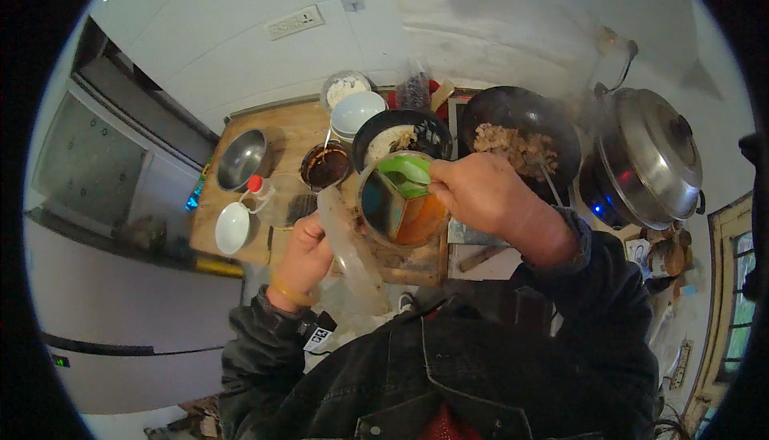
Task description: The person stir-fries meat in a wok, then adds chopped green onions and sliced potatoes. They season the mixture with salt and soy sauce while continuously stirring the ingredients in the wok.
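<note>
In front of me is a round divided seasoning box point(424, 220), tilted, with green, orange and dark blue-green sections. Its cloudy translucent lid point(349, 253) stands open at the left side. My left hand point(308, 252) is closed on the box at that lid, its fingertips partly hidden. My right hand point(490, 198) reaches over the right rim with the fingers pinched together. They appear to hold a small spoon point(400, 176) that dips into the green section; its handle is mostly hidden by the fingers.
Behind the box sits a black pan point(436, 129) with pale food. A wok point(473, 104) of browned meat chunks steams at right, beside a large lidded steamer point(653, 152). The wooden table point(300, 120) bears a dark sauce bowl point(326, 167), white bowls point(358, 109) and a steel bowl point(242, 160).
</note>
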`<action>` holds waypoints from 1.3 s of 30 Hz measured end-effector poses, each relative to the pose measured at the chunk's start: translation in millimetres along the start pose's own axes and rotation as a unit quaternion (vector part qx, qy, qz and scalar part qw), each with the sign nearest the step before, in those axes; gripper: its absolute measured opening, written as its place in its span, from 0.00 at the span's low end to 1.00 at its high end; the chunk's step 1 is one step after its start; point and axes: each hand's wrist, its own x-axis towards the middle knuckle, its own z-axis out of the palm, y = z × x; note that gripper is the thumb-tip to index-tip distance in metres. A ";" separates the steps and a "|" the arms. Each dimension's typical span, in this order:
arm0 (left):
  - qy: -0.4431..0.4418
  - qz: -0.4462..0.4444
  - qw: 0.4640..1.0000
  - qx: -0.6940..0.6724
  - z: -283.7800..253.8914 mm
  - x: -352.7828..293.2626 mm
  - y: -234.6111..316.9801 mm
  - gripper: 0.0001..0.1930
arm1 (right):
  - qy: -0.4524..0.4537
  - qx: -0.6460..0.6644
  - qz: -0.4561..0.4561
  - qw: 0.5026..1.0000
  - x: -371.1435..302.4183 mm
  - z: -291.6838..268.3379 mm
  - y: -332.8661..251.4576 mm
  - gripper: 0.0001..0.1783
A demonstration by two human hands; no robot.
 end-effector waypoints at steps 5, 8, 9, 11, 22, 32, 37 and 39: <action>-0.008 -0.015 0.991 -0.136 4.3 2.8 -10.7 0.09 | 0.088 0.016 -0.018 0.996 -9.5 4.9 0.9 0.07; -0.014 -0.020 0.995 -0.097 5.4 5.7 -12.7 0.09 | 0.080 -0.015 0.001 0.997 -11.1 9.1 1.5 0.08; -0.011 -0.013 0.995 -0.094 5.3 7.2 -13.1 0.09 | 0.083 -0.020 0.000 0.996 -10.9 11.7 1.6 0.07; -0.004 -0.010 0.994 -0.105 5.1 11.2 -14.1 0.08 | 0.085 -0.004 0.029 0.996 -9.7 17.7 1.5 0.06; -0.026 0.027 0.998 -0.048 6.0 27.9 -16.2 0.06 | 0.015 0.218 0.283 0.934 -3.1 12.1 2.0 0.09; -0.020 0.028 0.994 -0.105 5.2 43.1 -5.6 0.08 | -0.001 0.461 0.371 0.806 -6.9 -22.1 13.0 0.11; -0.022 0.025 0.995 -0.089 7.5 49.8 1.1 0.08 | -0.004 0.439 0.365 0.821 -3.9 -21.9 18.4 0.12; -0.022 0.035 0.996 -0.083 9.3 51.8 2.2 0.08 | -0.008 0.428 0.358 0.830 -1.2 -22.0 18.8 0.13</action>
